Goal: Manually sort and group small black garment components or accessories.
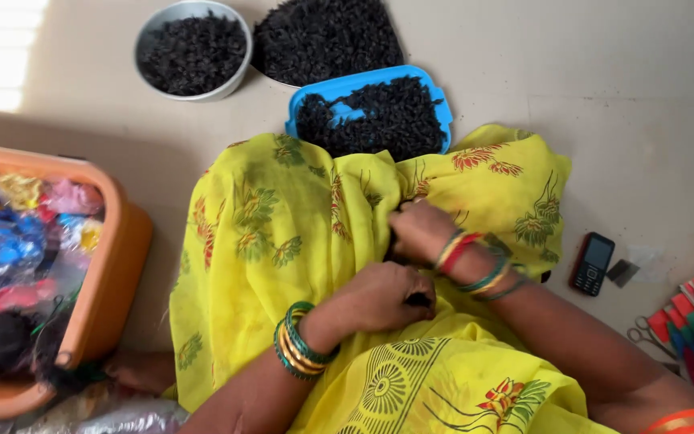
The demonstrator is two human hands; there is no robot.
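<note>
- Yellow flowered cloth (283,233) drapes the lap nearest the camera, both hands resting on it.
- Left hand (383,297), its grip curled shut, pinches a small dark tuft (419,299) at the fingertips.
- Right hand (421,231) presses closed just beyond, its hold hidden.
- Judged step: working one tuft; a fine pinch matters.
- Far off sit a blue tray (435,100) and grey bowl (238,68) of similar dark pieces.

Bare floor (644,96) right lies open; 3 dark-filled containers ahead and orange tub (114,273) left seemingly block passage
</note>
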